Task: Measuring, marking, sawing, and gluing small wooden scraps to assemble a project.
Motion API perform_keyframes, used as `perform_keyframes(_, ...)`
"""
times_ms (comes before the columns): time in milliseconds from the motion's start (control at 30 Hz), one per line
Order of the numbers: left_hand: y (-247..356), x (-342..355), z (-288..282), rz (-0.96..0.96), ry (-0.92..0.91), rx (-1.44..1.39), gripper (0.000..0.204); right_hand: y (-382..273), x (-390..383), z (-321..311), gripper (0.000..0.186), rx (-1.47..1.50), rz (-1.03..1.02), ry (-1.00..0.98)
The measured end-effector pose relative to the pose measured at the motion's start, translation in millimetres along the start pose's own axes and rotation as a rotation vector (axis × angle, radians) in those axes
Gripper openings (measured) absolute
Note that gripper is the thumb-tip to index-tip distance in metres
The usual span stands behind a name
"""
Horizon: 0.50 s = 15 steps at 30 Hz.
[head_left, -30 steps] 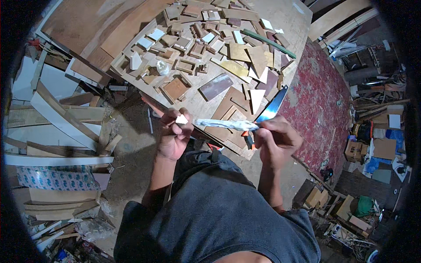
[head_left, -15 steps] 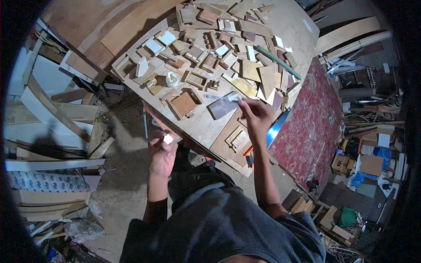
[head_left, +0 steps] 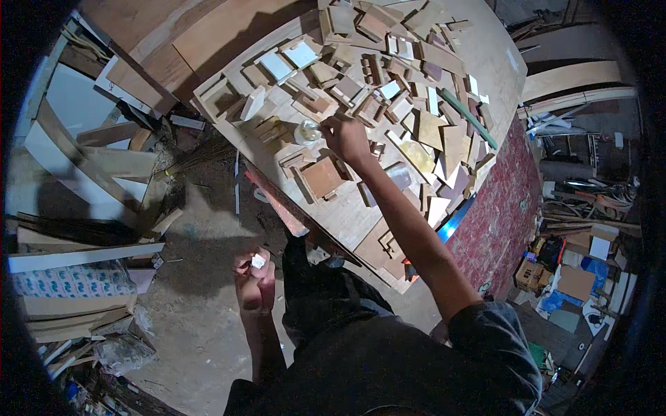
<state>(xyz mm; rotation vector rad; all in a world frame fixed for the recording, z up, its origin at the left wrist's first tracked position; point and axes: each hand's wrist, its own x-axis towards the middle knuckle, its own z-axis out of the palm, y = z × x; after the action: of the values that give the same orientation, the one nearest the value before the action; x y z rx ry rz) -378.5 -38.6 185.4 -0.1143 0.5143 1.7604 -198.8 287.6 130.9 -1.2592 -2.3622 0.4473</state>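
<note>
Low at the left, away from the table, my left hand (head_left: 255,286) is closed around a small white block (head_left: 259,261). My right hand (head_left: 347,141) reaches over the table with its fingertips pinched together at the rim of a small clear cup (head_left: 307,132). What those fingertips hold, if anything, is too small to make out. Just left of my right forearm lies a clear, shiny packet (head_left: 399,175) on a dark flat piece. A square wooden tray-like piece (head_left: 323,177) sits close to the cup, toward the table's near edge.
Many small wooden offcuts and box-like pieces cover the table (head_left: 510,69). A green strip (head_left: 468,118) lies among them. Partly behind my right forearm is a saw blade (head_left: 458,218). Boards (head_left: 83,258) are stacked at left; a red panel (head_left: 513,187) lies at right.
My right hand has let go of the clear packet, now on the table, and moved left to the cup. My left hand has lowered slightly, still holding the white block. The view has shifted.
</note>
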Motion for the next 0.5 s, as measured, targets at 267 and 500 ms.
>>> perform_keyframes(267, 13.0, -4.1, 3.8, 0.166, 0.099, 0.209, 0.025, 21.7, 13.3, 50.9, 0.011, -0.257, -0.189, -0.249)
perform_keyframes(500, 23.2, -9.1, -14.9, 0.116, 0.026, 0.126, 0.03, 19.5, 13.6, 56.7, 0.016, -0.032, 0.115, -0.24)
